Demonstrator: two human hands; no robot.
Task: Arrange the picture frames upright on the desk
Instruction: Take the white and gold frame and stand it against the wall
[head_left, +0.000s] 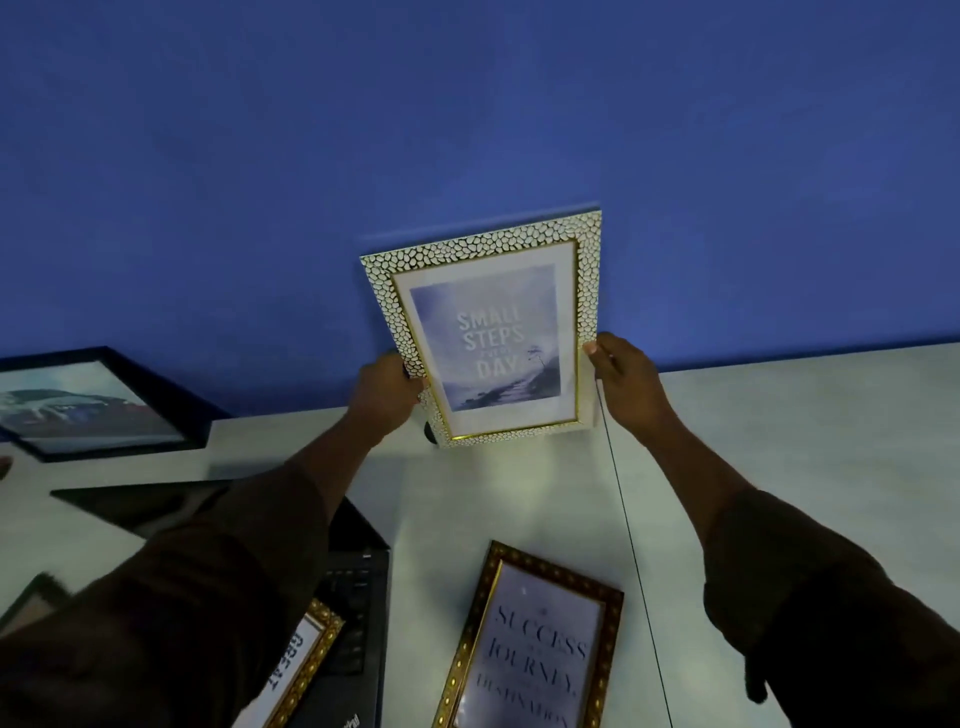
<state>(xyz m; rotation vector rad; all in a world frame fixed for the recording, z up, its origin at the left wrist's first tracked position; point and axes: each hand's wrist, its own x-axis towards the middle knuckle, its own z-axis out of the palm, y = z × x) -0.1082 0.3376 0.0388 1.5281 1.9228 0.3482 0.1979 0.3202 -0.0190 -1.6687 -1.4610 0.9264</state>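
Frames, four that I count: two gold-beaded ones flat nearest me, a black one left, and the white pebbled one upright at the wall, my left hand and right hand gripping its sides.

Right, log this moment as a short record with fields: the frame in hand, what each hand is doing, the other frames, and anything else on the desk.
frame in hand: white pebble-pattern frame, gold inner trim, print reads SMALL STEPS ... DAY, upright near the blue wall
left hand: grips its left edge
right hand: holds its right edge
lying flat: dark gold-studded frame; black frame with car picture
partly hidden: gold frame on the laptop
desk: pale, thin black cable across it
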